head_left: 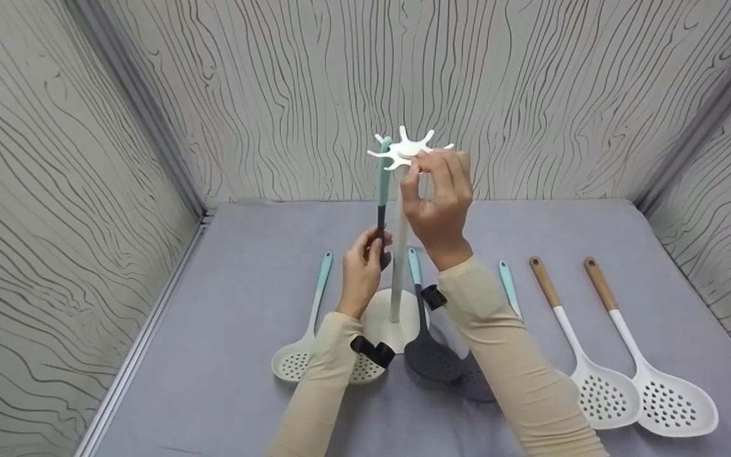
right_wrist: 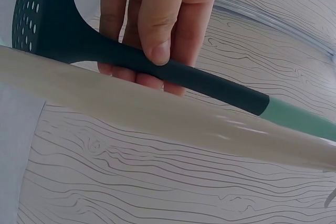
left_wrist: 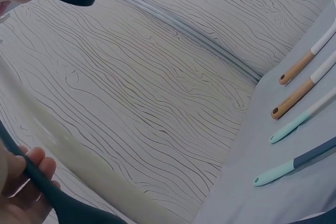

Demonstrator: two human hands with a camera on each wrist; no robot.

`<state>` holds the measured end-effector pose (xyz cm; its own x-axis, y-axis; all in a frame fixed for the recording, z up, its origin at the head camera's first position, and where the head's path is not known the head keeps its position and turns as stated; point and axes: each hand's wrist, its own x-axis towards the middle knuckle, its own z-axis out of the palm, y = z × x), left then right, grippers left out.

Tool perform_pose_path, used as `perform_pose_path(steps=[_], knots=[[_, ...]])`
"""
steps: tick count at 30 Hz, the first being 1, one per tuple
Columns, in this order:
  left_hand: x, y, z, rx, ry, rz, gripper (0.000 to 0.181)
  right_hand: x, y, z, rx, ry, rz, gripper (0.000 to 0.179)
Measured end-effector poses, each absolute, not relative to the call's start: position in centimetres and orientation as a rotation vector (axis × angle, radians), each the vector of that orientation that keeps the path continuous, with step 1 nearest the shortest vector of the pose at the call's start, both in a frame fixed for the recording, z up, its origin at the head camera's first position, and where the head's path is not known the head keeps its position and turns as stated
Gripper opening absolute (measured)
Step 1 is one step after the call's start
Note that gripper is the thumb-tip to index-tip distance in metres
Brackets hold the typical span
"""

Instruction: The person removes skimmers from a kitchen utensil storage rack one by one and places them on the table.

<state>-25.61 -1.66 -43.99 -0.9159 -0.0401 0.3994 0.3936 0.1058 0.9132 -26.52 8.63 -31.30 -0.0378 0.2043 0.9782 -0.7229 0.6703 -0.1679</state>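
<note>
A skimmer with a dark stem point(right_wrist: 210, 85) and mint handle point(head_left: 385, 178) stands nearly upright, head down. My left hand point(head_left: 362, 266) pinches its stem low down between thumb and fingers. The handle's tip is at one arm of a white utensil stand point(head_left: 401, 150), left of its centre; whether it hangs there I cannot tell. My right hand point(head_left: 438, 200) pinches the stand's top near the centre with thumb and fingertips. The pale pole point(head_left: 397, 254) runs down just right of the skimmer to a round base point(head_left: 375, 317). The skimmer's perforated head point(right_wrist: 32, 17) shows in the right wrist view.
On the grey cloth lie a pale mint-handled skimmer point(head_left: 292, 365), a dark one point(head_left: 432, 360) in front of the base, and two white wooden-handled ones point(head_left: 606, 400) at right. My right sleeve partly covers another mint handle point(head_left: 509, 285). Patterned walls point(head_left: 315, 95) enclose the table.
</note>
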Motion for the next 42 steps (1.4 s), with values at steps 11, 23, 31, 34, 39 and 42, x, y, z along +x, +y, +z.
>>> perform_pose_path(steps=[11, 23, 31, 34, 39, 42], knots=[[-25.4, -2.1, -43.9, -0.33, -2.049, -1.847, 0.026, -26.6, 8.7, -31.4, 0.465, -1.425, 0.802, 0.005], [-25.4, -2.4, -43.5, -0.312, -2.002, -1.896, 0.028, -26.7, 8.8, -31.5, 0.462, -1.416, 0.797, 0.006], [-25.5, -2.6, -43.1, -0.329, -1.99, -1.898, 0.027, -26.6, 8.8, -31.3, 0.457, -1.422, 0.799, 0.005], [-25.5, -2.6, -43.2, -0.331, -1.993, -1.901, 0.027, -26.5, 8.8, -31.3, 0.452, -1.423, 0.799, 0.005], [-25.4, -2.6, -43.3, -0.325, -1.992, -1.908, 0.026, -26.5, 8.7, -31.4, 0.444, -1.429, 0.795, 0.005], [-25.4, -2.7, -43.3, -0.329, -1.988, -1.903, 0.026, -26.5, 8.7, -31.4, 0.445, -1.432, 0.793, 0.005]])
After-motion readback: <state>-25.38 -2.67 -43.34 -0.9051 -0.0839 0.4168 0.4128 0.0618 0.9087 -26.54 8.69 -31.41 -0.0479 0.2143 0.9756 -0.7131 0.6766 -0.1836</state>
